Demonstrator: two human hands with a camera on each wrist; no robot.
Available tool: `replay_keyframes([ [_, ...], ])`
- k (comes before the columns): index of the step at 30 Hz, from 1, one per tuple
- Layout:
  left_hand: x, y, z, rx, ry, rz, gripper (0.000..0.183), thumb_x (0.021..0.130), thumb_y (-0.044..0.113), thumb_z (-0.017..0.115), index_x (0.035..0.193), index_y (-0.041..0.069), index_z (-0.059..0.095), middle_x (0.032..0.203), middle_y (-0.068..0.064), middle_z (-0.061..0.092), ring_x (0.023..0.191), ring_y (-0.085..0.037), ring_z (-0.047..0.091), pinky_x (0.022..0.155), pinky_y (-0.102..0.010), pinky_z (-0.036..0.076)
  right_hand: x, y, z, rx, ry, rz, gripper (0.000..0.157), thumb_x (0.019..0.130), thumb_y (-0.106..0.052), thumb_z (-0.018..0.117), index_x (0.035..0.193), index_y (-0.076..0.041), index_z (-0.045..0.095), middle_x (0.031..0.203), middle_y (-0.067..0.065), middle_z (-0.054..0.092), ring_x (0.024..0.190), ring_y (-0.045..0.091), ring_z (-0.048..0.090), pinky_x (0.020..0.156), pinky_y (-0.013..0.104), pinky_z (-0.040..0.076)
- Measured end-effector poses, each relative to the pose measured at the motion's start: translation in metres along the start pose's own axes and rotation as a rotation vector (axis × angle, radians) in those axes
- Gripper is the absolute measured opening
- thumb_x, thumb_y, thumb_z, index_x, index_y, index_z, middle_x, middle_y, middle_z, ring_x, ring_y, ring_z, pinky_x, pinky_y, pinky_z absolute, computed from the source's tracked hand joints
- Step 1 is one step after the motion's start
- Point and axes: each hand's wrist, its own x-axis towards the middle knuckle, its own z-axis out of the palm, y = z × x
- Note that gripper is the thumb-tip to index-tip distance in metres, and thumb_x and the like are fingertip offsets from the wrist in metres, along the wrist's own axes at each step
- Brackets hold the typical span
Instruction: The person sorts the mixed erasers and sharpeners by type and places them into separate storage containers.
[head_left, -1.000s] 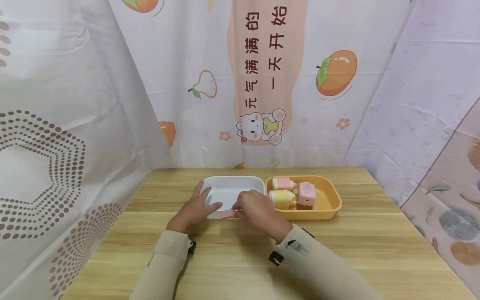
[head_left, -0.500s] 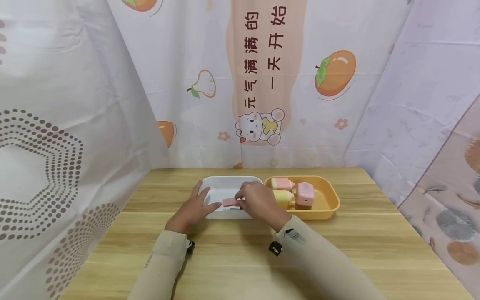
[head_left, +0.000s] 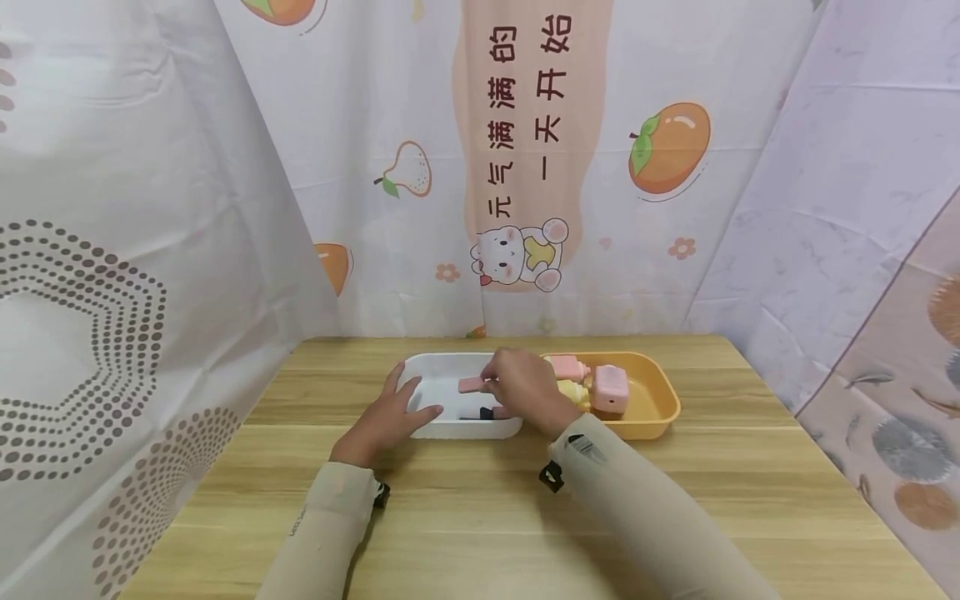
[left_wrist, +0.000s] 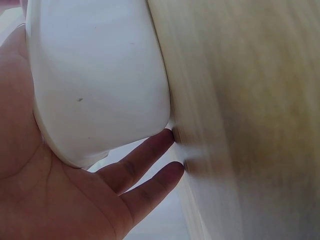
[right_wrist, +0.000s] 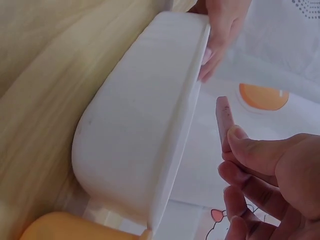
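Note:
My right hand (head_left: 521,385) pinches a small flat pink piece (head_left: 471,384) between thumb and fingers, over the white tray (head_left: 465,430). In the right wrist view the pink piece (right_wrist: 225,120) juts up past the thumb, beside the tray's rim. Low at the tray's front lies a small dark item (head_left: 487,413) with a pink part beside it, partly covered by the right hand. My left hand (head_left: 382,421) rests at the tray's left end, fingers spread, thumb at the front rim. In the left wrist view its palm lies along the white wall (left_wrist: 100,75), fingers reaching around the corner.
An orange-yellow tray (head_left: 662,398) stands right beside the white one. It holds a pink bottle-shaped piece (head_left: 566,367), a yellow one (head_left: 573,393) and a pink cube (head_left: 611,389). Printed curtains (head_left: 405,275) hang behind the wooden table (head_left: 450,517).
My right hand has lifted the pink piece from the white tray's front rim and moved it back over the tray, uncovering the dark item. The left hand stays in place.

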Motion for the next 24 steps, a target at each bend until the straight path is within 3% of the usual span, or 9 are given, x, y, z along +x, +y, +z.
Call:
replay_keyframes([
  [16,0.001,-0.002,0.001,-0.008,0.005,-0.008,0.097,0.093,0.075,0.055,0.164,0.014,0.031,0.175,-0.009,-0.007,0.145,-0.044,0.044,0.114,-0.064,0.038,0.016,0.018,-0.001,-0.001,-0.081,0.089,0.012,0.094,-0.031,0.078,0.102,-0.025,0.085,0.101,-0.008,0.079,0.081,0.012,0.064,0.069,0.03,0.054],
  [24,0.0,-0.001,0.001,-0.007,0.006,-0.014,0.095,0.093,0.074,0.055,0.164,0.015,0.031,0.175,-0.008,-0.007,0.146,-0.043,0.043,0.114,-0.064,0.038,0.017,0.021,0.0,-0.034,-0.072,0.076,0.011,0.093,-0.031,0.079,0.1,-0.027,0.085,0.1,-0.008,0.079,0.082,0.011,0.065,0.067,0.029,0.053],
])
